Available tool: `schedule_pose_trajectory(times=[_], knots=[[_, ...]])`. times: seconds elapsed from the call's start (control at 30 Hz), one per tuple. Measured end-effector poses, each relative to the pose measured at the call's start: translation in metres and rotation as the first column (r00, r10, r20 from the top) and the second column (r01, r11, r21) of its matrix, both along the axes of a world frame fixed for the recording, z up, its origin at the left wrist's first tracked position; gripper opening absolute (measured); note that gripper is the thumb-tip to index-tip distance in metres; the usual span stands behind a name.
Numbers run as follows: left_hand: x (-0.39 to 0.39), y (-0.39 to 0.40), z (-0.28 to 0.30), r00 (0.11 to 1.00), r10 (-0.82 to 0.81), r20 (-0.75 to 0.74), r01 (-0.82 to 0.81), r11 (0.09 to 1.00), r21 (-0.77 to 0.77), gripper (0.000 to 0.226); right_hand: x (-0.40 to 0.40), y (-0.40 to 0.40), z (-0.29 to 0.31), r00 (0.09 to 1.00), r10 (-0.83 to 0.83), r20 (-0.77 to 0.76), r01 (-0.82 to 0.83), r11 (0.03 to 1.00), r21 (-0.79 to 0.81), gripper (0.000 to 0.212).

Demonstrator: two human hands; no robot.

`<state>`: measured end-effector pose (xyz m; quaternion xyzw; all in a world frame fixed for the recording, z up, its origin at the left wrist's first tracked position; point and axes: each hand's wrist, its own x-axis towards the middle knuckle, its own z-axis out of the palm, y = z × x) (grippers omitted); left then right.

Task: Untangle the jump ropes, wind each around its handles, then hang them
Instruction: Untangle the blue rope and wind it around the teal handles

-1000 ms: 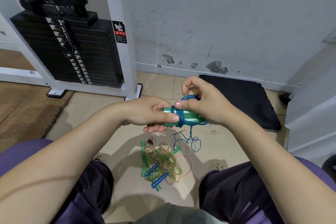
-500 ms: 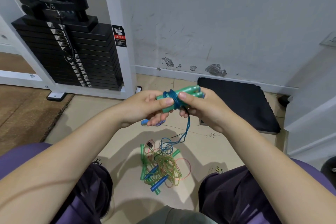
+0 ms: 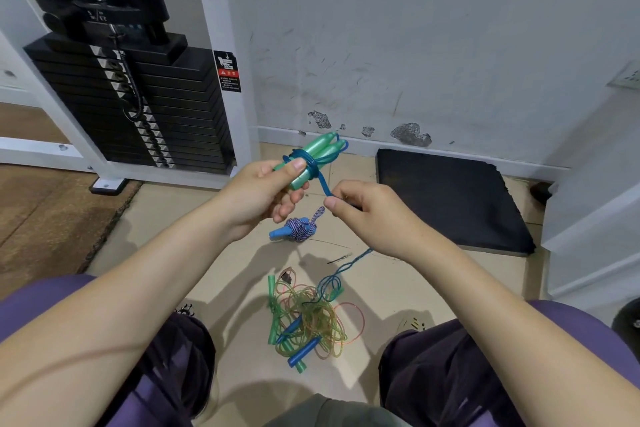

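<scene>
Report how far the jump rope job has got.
Done: one blue-handled rope bundle lies wound on the floor. In hand: the left hand holds the green handles with a few blue cord wraps; the right hand pinches the cord, its tail trailing down. Left: the tangled pile; nothing looks hung.
</scene>
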<state>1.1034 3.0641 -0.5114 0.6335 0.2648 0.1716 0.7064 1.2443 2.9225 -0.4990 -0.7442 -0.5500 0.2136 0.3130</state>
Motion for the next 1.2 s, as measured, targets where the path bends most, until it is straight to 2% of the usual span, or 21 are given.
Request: schedule_pose_trajectory(times=[0.07, 0.17, 0.23, 0.3, 0.37, 0.43, 0.57, 0.73, 0.87, 1.0, 1.13, 1.2], knots=[[0.0, -0.001, 0.0, 1.0, 0.016, 0.017, -0.015, 1.0, -0.017, 0.033, 0.0, 0.0, 0.003, 0.999, 0.0, 0.046, 0.001, 1.0, -0.018, 0.029], [0.001, -0.006, -0.002, 0.998, 0.027, -0.055, -0.025, 0.999, 0.021, 0.032, -0.001, 0.002, 0.009, 0.973, 0.024, 0.231, -0.015, 0.999, -0.04, 0.028], [0.001, -0.006, -0.002, 0.988, 0.004, -0.155, 0.017, 0.991, 0.13, 0.033, 0.001, 0.001, 0.012, 0.95, 0.044, 0.308, -0.04, 0.999, -0.02, 0.025], [-0.001, -0.005, 0.0, 0.966, -0.063, -0.25, 0.122, 0.966, 0.227, 0.031, 0.006, 0.0, 0.016, 0.948, 0.065, 0.311, -0.074, 0.997, 0.016, 0.023], [-0.004, -0.005, 0.003, 0.928, -0.186, -0.323, 0.271, 0.932, 0.241, 0.03, 0.012, -0.002, 0.019, 0.959, 0.09, 0.269, -0.108, 0.993, 0.053, 0.02], [-0.006, -0.007, 0.007, 0.872, -0.315, -0.373, 0.417, 0.879, 0.231, 0.031, 0.014, -0.002, 0.019, 0.984, 0.085, 0.16, -0.097, 0.993, 0.073, 0.018], [-0.008, -0.008, 0.015, 0.782, -0.454, -0.427, 0.56, 0.813, 0.16, 0.033, 0.016, -0.001, 0.014, 0.997, 0.034, -0.071, -0.031, 0.999, 0.036, 0.019], [-0.013, -0.014, 0.02, 0.704, -0.576, -0.415, 0.651, 0.757, 0.056, 0.036, 0.019, -0.002, 0.011, 0.964, 0.111, -0.241, -0.114, 0.993, 0.001, 0.049], [-0.016, -0.011, 0.023, 0.696, -0.616, -0.37, 0.673, 0.739, 0.035, 0.034, 0.02, -0.001, 0.011, 0.934, 0.201, -0.296, -0.199, 0.979, 0.036, 0.042], [-0.019, -0.011, 0.02, 0.718, -0.601, -0.351, 0.656, 0.753, 0.053, 0.041, 0.017, -0.001, 0.006, 0.888, 0.234, -0.395, -0.245, 0.969, 0.024, 0.024], [-0.018, -0.011, 0.017, 0.808, -0.529, -0.261, 0.571, 0.812, 0.122, 0.025, 0.015, 0.001, 0.005, 0.875, 0.176, -0.451, -0.167, 0.984, 0.061, 0.017], [-0.016, -0.01, 0.014, 0.858, -0.475, -0.198, 0.504, 0.852, 0.141, 0.024, 0.015, 0.002, 0.005, 0.864, 0.135, -0.485, -0.099, 0.99, 0.1, 0.017]])
